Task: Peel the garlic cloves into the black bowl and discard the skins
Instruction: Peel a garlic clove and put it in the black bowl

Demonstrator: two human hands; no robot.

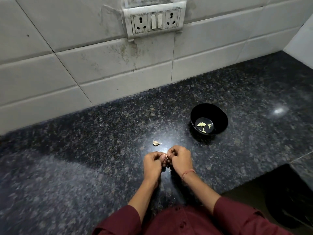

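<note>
Granite counter (84,150), dark and speckled, and both hands met low over it, toward its near side. Left hand (153,162) and right hand (180,158) had their fingers curled inward, tips pinching one clove (166,156) between them. Only a pale sliver of it showed, the rest buried behind knuckles, so its long axis could not be told. Just beyond the hands lay a loose clove (156,143), long axis running left to right, thin tip aimed right. The black bowl (220,114) stood upright farther right, a few peeled cloves (201,124) on its floor. Lower right, a dark shape (288,200) was cut off by the frame, too dim to name.
</note>
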